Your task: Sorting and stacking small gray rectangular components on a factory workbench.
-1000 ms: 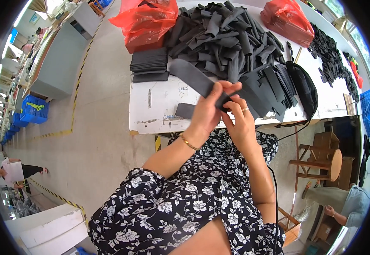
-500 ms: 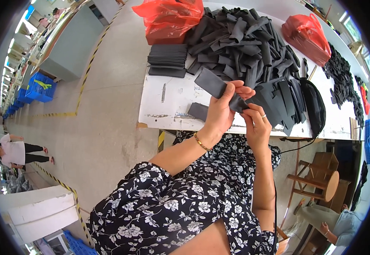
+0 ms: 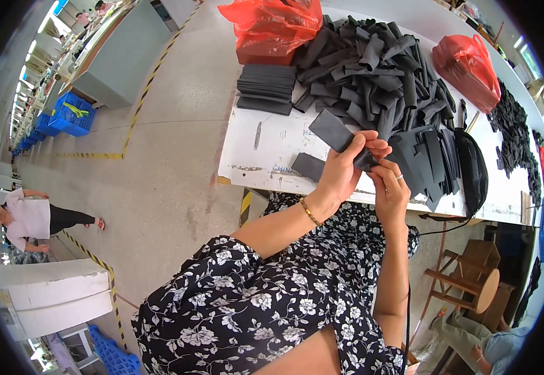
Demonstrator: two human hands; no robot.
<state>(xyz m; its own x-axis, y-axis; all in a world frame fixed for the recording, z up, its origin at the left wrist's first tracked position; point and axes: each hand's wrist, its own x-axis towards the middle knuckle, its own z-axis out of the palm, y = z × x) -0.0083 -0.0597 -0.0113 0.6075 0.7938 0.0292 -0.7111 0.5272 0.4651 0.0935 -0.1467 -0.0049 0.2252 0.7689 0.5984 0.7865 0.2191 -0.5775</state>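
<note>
A dark grey fabric strip (image 3: pixel 332 130) is held in both hands just over the table's front edge. My left hand (image 3: pixel 345 164) grips its middle, thumb on top, with the flat end sticking out to the upper left. At the strip's other end, the fingertips of my right hand (image 3: pixel 389 183) pinch the bunched fabric. Another dark strip (image 3: pixel 309 166) lies on the white table (image 3: pixel 240 153) beside my left hand. A large heap of loose dark strips (image 3: pixel 372 75) rises beyond my hands. Flat dark pieces (image 3: pixel 419 162) are fanned out right of them.
A neat stack of dark strips (image 3: pixel 265 89) stands left of the heap. Red plastic bags (image 3: pixel 272 28) sit at the back. A black bag (image 3: pixel 472 169) hangs near the right edge. A wooden stool (image 3: pixel 481 290) and a seated person are at lower right; another person (image 3: pixel 31 215) stands left.
The whole view has shifted, so the table and hands appear farther right. Both hands keep their hold on the strip. The person at the left has come nearer.
</note>
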